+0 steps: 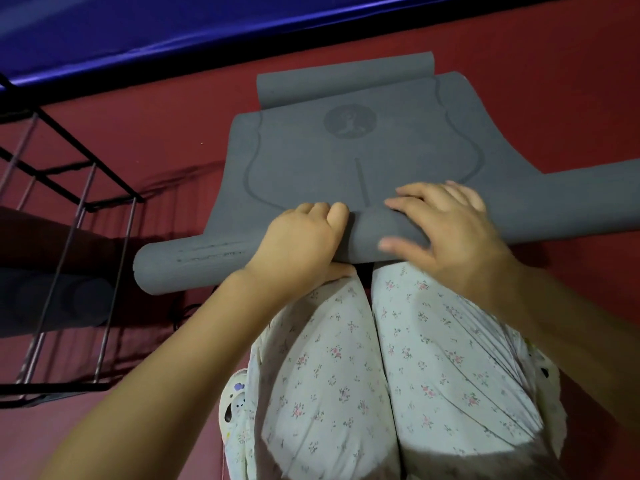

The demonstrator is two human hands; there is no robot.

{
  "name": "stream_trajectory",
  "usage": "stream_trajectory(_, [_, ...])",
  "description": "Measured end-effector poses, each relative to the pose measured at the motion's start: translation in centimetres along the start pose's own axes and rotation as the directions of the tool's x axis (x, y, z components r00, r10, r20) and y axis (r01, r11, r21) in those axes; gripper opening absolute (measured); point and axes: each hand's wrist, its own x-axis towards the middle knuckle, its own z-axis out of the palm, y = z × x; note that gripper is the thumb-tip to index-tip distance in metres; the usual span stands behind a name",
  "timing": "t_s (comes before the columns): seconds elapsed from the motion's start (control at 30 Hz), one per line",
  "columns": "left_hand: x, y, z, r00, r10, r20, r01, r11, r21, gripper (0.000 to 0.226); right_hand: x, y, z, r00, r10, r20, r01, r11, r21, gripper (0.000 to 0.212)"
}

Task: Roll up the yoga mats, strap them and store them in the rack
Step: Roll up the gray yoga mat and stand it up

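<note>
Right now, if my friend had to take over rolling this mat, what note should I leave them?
Left hand: curled over the top of the roll, gripping it.
Right hand: fingers spread flat, pressing the roll down.
Grey yoga mat: on the red floor, rolled part way from the near end; its far end curls up.
Metal rack: on the left, with rolled mats already lying in it.
Done: rolling started.
Left: finish rolling, strap it, put it in the rack. No strap in view.

No readable words or numbers are showing. The grey yoga mat (346,157) is bearing only a round emblem (350,120) with a seated figure, lying well beyond the fingertips, and curved guide lines.
</note>
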Motion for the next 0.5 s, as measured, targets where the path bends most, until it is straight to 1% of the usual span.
stream_trajectory(0.07, [0.2,-0.2,-0.3,1.000,0.001,-0.007,-0.001,1.000,-0.006,0.064,-1.4,0.5,-0.1,0.995,-0.030,0.100,0.037,0.996,-0.076,0.082])
stream_trajectory(0.1, [0.3,-0.2,-0.5,1.000,-0.004,0.008,0.004,1.000,0.005,0.062,-1.7,0.7,0.0,0.992,-0.037,0.117,0.052,0.991,-0.121,0.089])
stream_trajectory(0.13, [0.3,-0.1,-0.5,1.000,-0.009,0.014,0.009,1.000,-0.005,0.061,-1.6,0.8,0.2,0.992,-0.038,0.120,0.057,0.987,-0.152,0.091])
stream_trajectory(0.2, [0.3,0.0,-0.5,0.998,-0.040,0.040,0.043,0.996,-0.075,0.060,-0.8,0.5,0.3,0.992,-0.026,0.124,0.047,0.984,-0.172,0.085])
stream_trajectory(0.27, [0.1,-0.2,-0.3,0.999,-0.047,0.006,0.047,0.991,-0.124,0.063,0.0,0.4,0.0,0.987,-0.021,0.158,0.048,0.984,-0.172,0.076])
stream_trajectory(0.37, [-0.2,-0.3,0.2,0.998,-0.017,-0.067,0.015,1.000,-0.023,0.067,0.3,0.3,-0.6,0.980,-0.012,0.198,0.045,0.986,-0.161,0.068])
stream_trajectory(0.5, [-0.5,-0.3,-0.2,0.999,-0.011,-0.042,0.010,1.000,-0.028,0.070,0.8,-0.4,-1.2,0.974,0.017,0.228,0.024,0.985,-0.174,0.065])
